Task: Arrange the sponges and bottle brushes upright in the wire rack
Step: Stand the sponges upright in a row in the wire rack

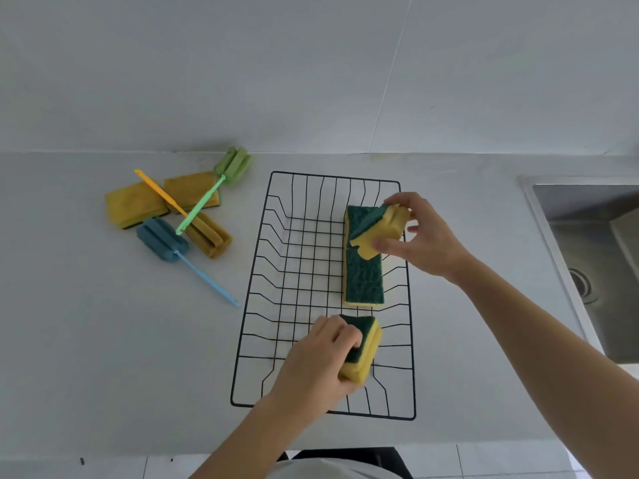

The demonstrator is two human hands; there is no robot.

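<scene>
A black wire rack (pixel 256 257) lies on the grey counter. Along its right side stand yellow sponges with green scrub faces (pixel 364 281). My right hand (pixel 425 236) grips another yellow and green sponge (pixel 380 229), tilted over the far end of that row. My left hand (pixel 318 354) holds a sponge (pixel 363 347) on its edge at the near right of the rack. Left of the rack lie two yellow sponges (pixel 133 205) (pixel 188 190), crossed by a green brush (pixel 231 165), an orange brush (pixel 207 233) and a blue brush (pixel 162 242).
A steel sink (pixel 594 257) is sunk into the counter at the right. A grey wall rises behind the counter. The counter's front edge runs just under my forearms.
</scene>
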